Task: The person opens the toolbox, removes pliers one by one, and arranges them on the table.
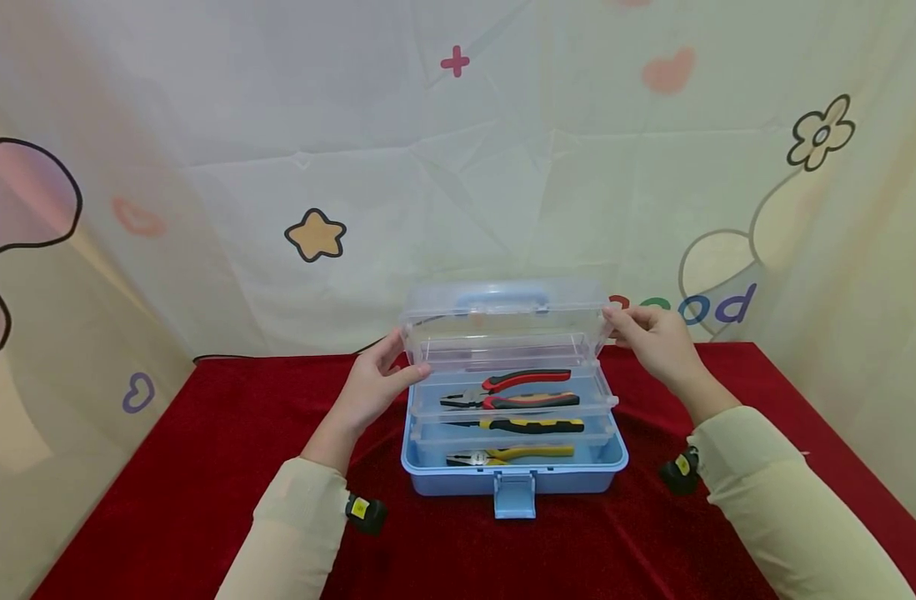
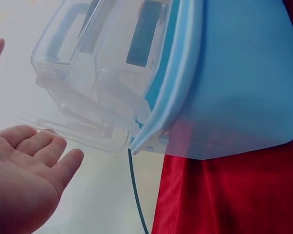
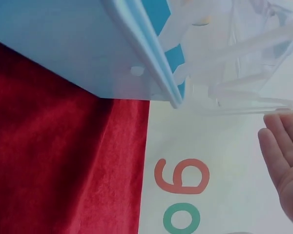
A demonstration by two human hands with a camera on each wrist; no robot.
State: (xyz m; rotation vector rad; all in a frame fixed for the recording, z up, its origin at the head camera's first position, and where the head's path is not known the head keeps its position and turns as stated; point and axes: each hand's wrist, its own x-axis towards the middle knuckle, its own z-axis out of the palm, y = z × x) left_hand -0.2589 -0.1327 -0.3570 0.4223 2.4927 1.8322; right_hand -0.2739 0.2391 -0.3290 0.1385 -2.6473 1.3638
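A light-blue toolbox (image 1: 570, 482) stands with its clear lid (image 1: 495, 321) raised and its clear trays (image 1: 446, 429) spread in tiers. Pliers with red-and-black handles (image 1: 528, 380) lie in the upper tier; yellow-and-black pliers (image 1: 533, 426) and yellow-handled pliers (image 1: 518, 454) lie lower. At the lid's left end is my left hand (image 1: 371, 387), fingers (image 2: 41, 146) extended against the lid's outer side and thumb spread apart. My right hand (image 1: 656, 342) pinches the lid's right corner; in the right wrist view its fingers (image 3: 283, 146) lie straight along the lid.
A red velvet cloth (image 1: 240, 467) covers the table beneath the box. A printed white curtain (image 1: 352, 125) hangs behind it. One dark cable (image 1: 228, 357) runs along the table's back edge at left. The box's blue latch (image 1: 514, 500) hangs down in front.
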